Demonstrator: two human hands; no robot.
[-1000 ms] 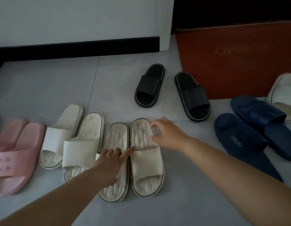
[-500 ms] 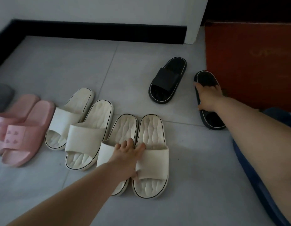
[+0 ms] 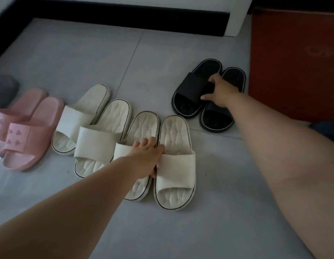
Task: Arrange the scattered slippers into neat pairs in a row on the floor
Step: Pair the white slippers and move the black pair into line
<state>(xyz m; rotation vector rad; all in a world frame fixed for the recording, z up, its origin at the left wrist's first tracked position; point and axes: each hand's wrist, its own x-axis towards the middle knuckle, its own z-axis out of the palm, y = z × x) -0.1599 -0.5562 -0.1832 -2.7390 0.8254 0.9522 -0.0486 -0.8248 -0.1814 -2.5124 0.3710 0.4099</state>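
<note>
Two black slippers (image 3: 192,88) with white edge lines lie side by side at the upper right. My right hand (image 3: 221,92) grips both of them by their straps, thumb on the left one. In the middle, two cream pairs stand in a row; my left hand (image 3: 147,156) rests across the straps of the right cream pair (image 3: 175,161), fingers spread over the gap between the two. The other cream pair (image 3: 91,128) lies to its left. A pink pair (image 3: 26,131) sits at the far left.
A red-brown box (image 3: 293,62) stands right behind the black slippers. A dark blue slipper (image 3: 328,129) shows at the right edge, a grey one (image 3: 3,90) at the left edge. The wall with a black skirting (image 3: 125,14) runs along the back.
My right hand slid the right black slipper leftward against the other black one and now holds both. My left hand stayed on the cream pair. The view shifted right.
</note>
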